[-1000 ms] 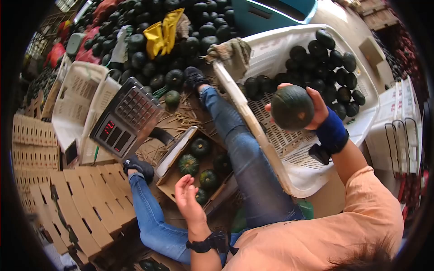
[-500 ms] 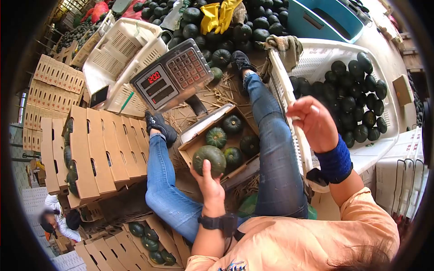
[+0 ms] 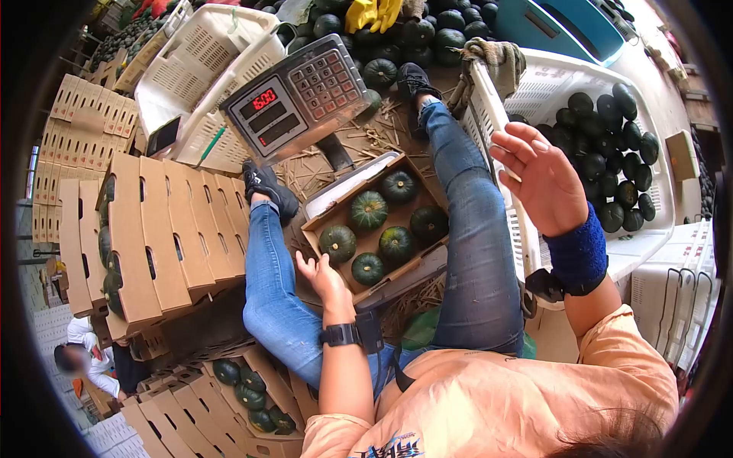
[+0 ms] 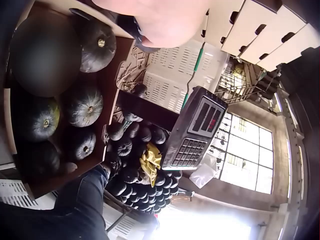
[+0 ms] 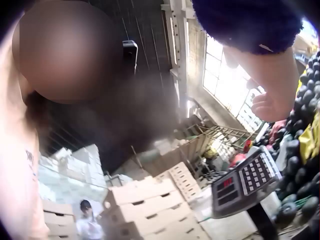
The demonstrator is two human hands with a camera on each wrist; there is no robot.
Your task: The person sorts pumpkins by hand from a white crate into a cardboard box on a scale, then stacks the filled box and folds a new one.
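Observation:
Several dark green squashes (image 3: 369, 210) lie in a shallow cardboard box (image 3: 311, 231) between the person's legs in the head view. The left hand (image 3: 324, 280) is just outside the box's near left side, fingers spread and holding nothing, close to a squash (image 3: 337, 243). Raised beside the rim of the large white crate (image 3: 500, 114), the right hand (image 3: 544, 179) is empty, its fingers loosely extended. The scale display (image 3: 269, 103) behind the box is lit with red digits. In the left wrist view the box's squashes (image 4: 86, 106) show at the left.
Stacked cardboard boxes (image 3: 164, 244) stand at the left. Many small dark squashes (image 3: 592, 145) fill part of the white crate. A blue tub (image 3: 550, 30), yellow gloves (image 3: 374, 14) and a squash pile (image 3: 416, 34) lie at the back. Another person (image 3: 92, 355) is at the lower left.
The squash held in the left hand half a second ago lies in the box, and that hand has let go. The right hand, which held a squash a second ago, is empty. The display digits changed.

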